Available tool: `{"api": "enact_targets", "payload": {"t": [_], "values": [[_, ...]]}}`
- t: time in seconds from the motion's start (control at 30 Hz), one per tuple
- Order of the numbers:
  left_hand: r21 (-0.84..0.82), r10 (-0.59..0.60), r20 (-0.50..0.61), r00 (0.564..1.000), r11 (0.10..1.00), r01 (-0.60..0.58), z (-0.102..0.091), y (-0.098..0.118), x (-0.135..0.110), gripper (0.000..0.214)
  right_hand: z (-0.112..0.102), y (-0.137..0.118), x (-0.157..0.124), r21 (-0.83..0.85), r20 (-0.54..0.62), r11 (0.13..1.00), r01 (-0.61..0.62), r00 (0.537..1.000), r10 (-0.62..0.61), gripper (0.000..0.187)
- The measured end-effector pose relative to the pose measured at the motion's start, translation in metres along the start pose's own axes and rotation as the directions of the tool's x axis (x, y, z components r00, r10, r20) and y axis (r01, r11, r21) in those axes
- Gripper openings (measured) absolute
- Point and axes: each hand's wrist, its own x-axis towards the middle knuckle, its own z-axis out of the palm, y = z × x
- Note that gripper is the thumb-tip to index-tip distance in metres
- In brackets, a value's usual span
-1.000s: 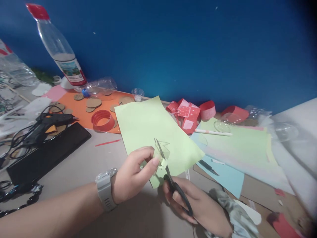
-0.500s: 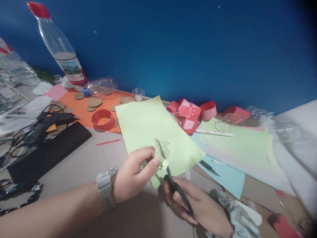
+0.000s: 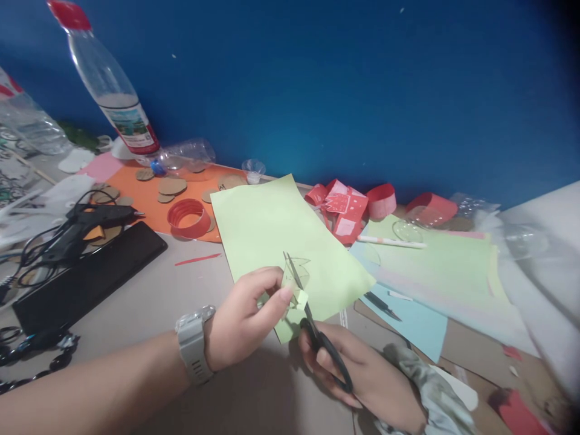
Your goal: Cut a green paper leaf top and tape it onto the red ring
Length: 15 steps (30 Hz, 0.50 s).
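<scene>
Between thumb and fingers my left hand (image 3: 254, 314) pinches a small light-green paper cutout (image 3: 299, 275) with dark pencil lines and a zigzag edge. My right hand (image 3: 348, 368) has its fingers in the black handles of a pair of scissors (image 3: 312, 326). The scissor blades point up and away, slightly parted, and lie against the cutout beside my left fingertips. Beneath both hands spreads a large light-green paper sheet (image 3: 267, 229). A folded light-green flap hangs by the blades near my left thumb. Whether the blades are cutting into paper at this instant, I cannot tell.
Left of me lie a black glue gun (image 3: 86, 229), a black phone-like slab (image 3: 90, 278) and a red ring (image 3: 188, 219). A plastic bottle (image 3: 109, 90) stands behind. On the right are red paper pieces (image 3: 347, 211), a craft knife (image 3: 383, 305) and blue paper (image 3: 426, 326).
Almost nothing differs. Both hands, the scissors and the paper cutout hold nearly the same places; the view has shifted very slightly.
</scene>
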Motion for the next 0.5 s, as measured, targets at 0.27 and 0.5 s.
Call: {"api": "enact_targets", "payload": {"t": [0.27, 0.5], "values": [[0.017, 0.019, -0.012, 1.000, 1.000, -0.018, 0.0010, -0.0009, -0.0012, 0.032, -0.0006, 0.0030, -0.0005, -0.013, -0.009, 1.000, 0.010, 1.000, -0.010, 0.048], [-0.047, 0.006, -0.229, 0.973, 0.999, -0.017, -0.0003, -0.0041, -0.0029, 0.028, -0.0018, 0.0050, 0.0005, -0.042, 0.014, 0.999, 0.013, 1.000, -0.013, 0.046]]}}
